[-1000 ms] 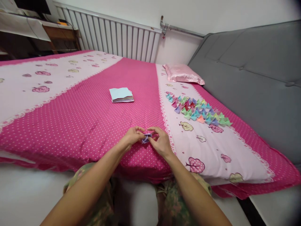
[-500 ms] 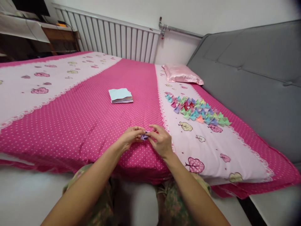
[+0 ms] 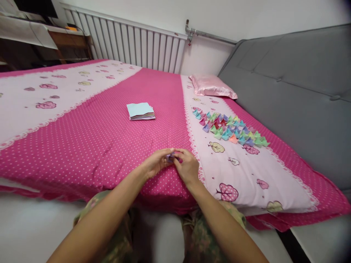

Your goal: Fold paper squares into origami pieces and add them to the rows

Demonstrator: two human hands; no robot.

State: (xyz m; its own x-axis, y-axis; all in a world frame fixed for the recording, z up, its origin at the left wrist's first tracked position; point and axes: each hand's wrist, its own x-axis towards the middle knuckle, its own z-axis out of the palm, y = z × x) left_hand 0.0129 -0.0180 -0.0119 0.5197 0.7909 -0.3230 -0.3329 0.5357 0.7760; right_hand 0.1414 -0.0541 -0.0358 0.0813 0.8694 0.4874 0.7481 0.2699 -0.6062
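Between my two hands, above the front of the bed, is a small purple folded paper (image 3: 170, 157). My left hand (image 3: 157, 162) grips it from the left, thumb and fingers closed on its side. From the right, my right hand (image 3: 187, 165) pinches its other side with thumb and forefinger. Fingers cover much of the paper, so its full shape is hidden. Ahead and to the left lies a stack of square paper sheets (image 3: 140, 110), light blue on top. Several rows of small folded paper boats (image 3: 233, 138) in many colours stand to the right.
The bed (image 3: 117, 146) has a pink dotted and white patterned cover. A pink pillow (image 3: 212, 87) lies at the far right, against a grey padded headboard (image 3: 290, 80). Behind the bed are a white radiator (image 3: 128, 40) and a desk (image 3: 68, 40) with a monitor (image 3: 37, 8).
My hands have come closer together around the purple paper, and the paper has turned slightly. My right fingers have curled in over it. The stack and the paper boats have not moved.
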